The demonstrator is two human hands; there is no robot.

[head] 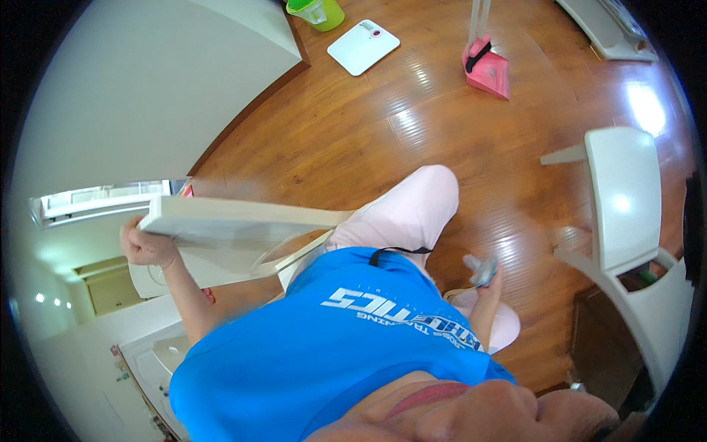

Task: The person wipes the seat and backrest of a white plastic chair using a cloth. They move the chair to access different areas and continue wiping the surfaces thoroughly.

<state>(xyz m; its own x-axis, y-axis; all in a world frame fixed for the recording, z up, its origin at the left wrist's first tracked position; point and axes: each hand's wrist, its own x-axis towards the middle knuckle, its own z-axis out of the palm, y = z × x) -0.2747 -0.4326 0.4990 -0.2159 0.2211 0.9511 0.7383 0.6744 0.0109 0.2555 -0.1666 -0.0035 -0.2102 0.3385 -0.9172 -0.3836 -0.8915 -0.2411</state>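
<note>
At the left, my left hand [148, 244] is closed around the end of a thick-edged white furniture panel [237, 218]. The panel reaches across to my pale pink trousers [403, 210]. Below it shows a white surface with a rounded corner [199, 271], perhaps a chair seat; how the two join is hidden. On the other side, beside my lower leg, my right hand [490, 290] holds a crumpled greyish-white wad [480, 269]. Whether the wad is cloth or plastic I cannot tell. The fingers of this hand are partly hidden behind it.
A white chair [624, 193] stands on the wood floor [342, 132] at the right, beside a dark brown box-like piece [599, 331]. Ahead are a pink dustpan [491, 77], a white bathroom scale [362, 48] and a lime-green bucket [330, 16]. A wall [165, 88] bounds the left.
</note>
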